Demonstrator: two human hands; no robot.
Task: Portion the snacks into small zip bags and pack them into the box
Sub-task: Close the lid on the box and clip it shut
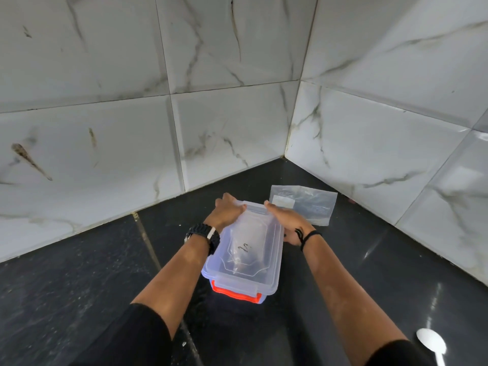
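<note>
The left hand (224, 212) and right hand (285, 223) are both gripping the far end of the lid (253, 233) on the clear box (240, 283), bags dimly showing inside. A zip bag (306, 207) is lying flat just beyond, its print unreadable; a white spoon (431, 344) is sitting near right.

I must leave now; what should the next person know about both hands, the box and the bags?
Left hand and right hand: both grip the far end of the clear plastic lid, which lies on the clear plastic box with orange latch.
Inside, seen through the lid: at least one filled zip bag.
Behind the box: a flat clear zip bag on the black countertop. White plastic spoon at near right.
Near latch looks closed; far one hidden. Left: check the far latch.
</note>
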